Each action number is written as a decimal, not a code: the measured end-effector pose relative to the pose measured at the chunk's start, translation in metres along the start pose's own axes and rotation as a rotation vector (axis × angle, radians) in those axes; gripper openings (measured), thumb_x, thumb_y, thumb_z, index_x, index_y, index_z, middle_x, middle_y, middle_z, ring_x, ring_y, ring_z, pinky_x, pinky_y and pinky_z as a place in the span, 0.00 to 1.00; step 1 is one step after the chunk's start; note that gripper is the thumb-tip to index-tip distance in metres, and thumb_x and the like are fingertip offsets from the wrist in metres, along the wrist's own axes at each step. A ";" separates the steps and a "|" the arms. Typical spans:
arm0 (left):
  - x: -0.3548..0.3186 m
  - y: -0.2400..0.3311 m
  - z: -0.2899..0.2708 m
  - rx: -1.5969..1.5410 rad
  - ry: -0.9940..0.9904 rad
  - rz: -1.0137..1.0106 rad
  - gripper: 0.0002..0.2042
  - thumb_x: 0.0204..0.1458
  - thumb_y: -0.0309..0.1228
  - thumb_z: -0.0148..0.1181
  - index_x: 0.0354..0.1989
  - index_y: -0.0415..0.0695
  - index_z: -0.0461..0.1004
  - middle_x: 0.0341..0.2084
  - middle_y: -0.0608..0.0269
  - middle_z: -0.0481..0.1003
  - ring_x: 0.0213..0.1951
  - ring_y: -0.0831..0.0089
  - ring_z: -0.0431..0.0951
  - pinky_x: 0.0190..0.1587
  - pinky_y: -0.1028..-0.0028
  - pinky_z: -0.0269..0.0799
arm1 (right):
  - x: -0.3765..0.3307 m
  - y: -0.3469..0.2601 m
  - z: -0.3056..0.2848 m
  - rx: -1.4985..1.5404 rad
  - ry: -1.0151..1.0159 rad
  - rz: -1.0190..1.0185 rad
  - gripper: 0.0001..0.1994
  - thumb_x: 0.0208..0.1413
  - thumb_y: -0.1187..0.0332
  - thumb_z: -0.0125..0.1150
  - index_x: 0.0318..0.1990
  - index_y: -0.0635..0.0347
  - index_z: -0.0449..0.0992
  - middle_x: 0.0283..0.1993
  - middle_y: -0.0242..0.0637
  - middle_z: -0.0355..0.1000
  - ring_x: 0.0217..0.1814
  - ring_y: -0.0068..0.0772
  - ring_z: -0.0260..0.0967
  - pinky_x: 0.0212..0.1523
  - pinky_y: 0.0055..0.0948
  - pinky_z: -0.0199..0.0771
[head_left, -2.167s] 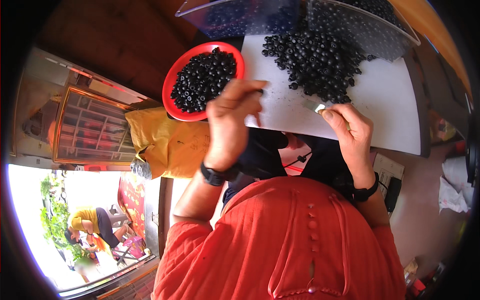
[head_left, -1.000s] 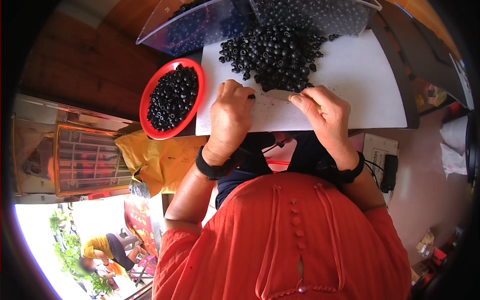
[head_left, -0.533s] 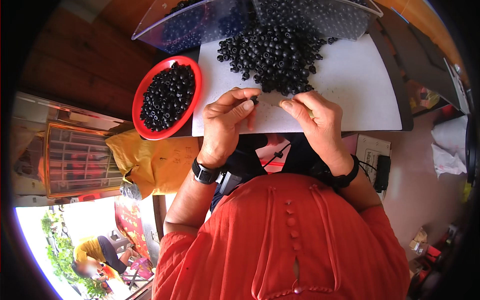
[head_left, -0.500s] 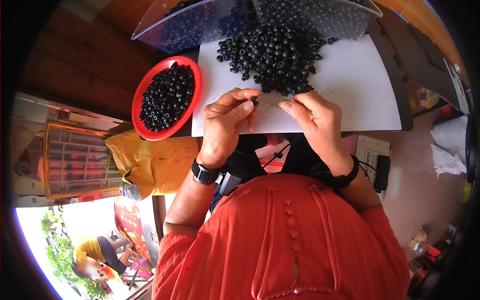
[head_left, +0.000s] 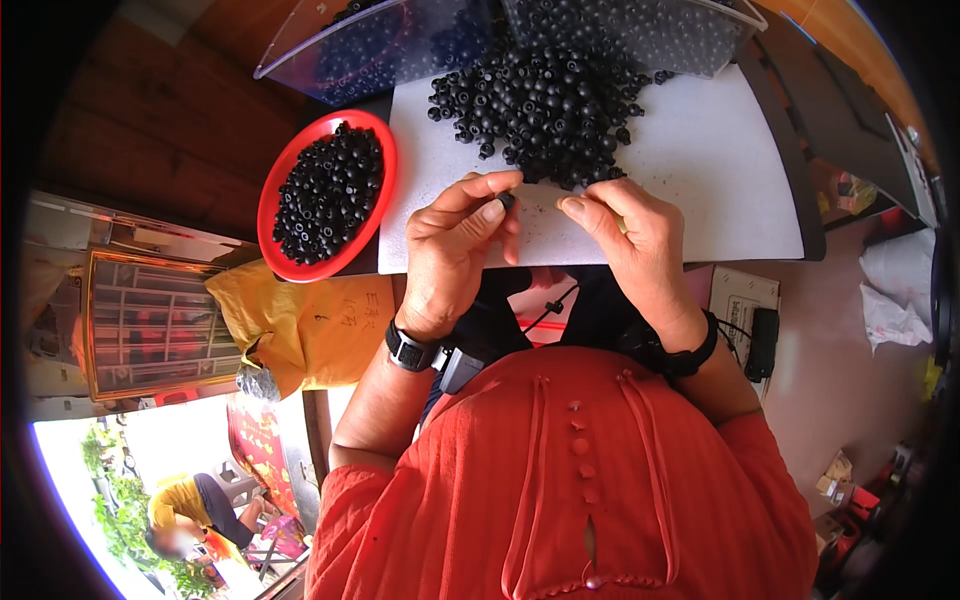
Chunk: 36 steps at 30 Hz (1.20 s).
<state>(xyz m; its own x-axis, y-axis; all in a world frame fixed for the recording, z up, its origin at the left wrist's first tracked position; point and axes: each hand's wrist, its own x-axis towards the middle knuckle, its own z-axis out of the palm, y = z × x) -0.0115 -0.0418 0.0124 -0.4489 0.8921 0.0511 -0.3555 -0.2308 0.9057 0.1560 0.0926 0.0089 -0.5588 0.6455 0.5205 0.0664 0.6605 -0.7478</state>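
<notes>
Between the thumb and fingers of my left hand (head_left: 447, 240) is a small round black piece (head_left: 506, 200), pinched near the front of the white board (head_left: 710, 170). My right hand (head_left: 642, 240) is closed too, thumb against forefinger, a short gap to the right of that piece. Whatever its fingertips grip is too small to make out. Just beyond both hands lies a heap of small black, bead-like pieces (head_left: 545, 110), some showing a hole. To the left, a red plate (head_left: 268, 210) holds many more of them.
Two clear plastic bins (head_left: 385, 50) full of black pieces stand tilted behind the heap. A yellow bag (head_left: 300, 335) hangs below the plate. A pale box (head_left: 742, 300) with a black device is under the table's right side. Outside, at lower left, another person (head_left: 190, 505) sits bent over.
Both hands keep nearly the same pose. The black piece in my left fingers shows slightly more of itself. The view has shifted a little, moving the plate and bins slightly left.
</notes>
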 end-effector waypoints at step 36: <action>0.000 -0.002 0.001 0.018 -0.019 0.011 0.11 0.68 0.20 0.52 0.53 0.31 0.78 0.43 0.59 0.73 0.37 0.70 0.78 0.35 0.72 0.77 | -0.002 0.003 0.000 -0.013 0.015 -0.105 0.09 0.58 0.66 0.74 0.32 0.61 0.81 0.25 0.36 0.74 0.23 0.35 0.71 0.25 0.35 0.68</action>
<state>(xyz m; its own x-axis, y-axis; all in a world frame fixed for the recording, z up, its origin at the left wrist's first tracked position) -0.0102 -0.0407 0.0106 -0.4372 0.8967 0.0692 -0.3359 -0.2342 0.9123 0.1570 0.0933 0.0054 -0.5511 0.5783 0.6016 0.0194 0.7296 -0.6836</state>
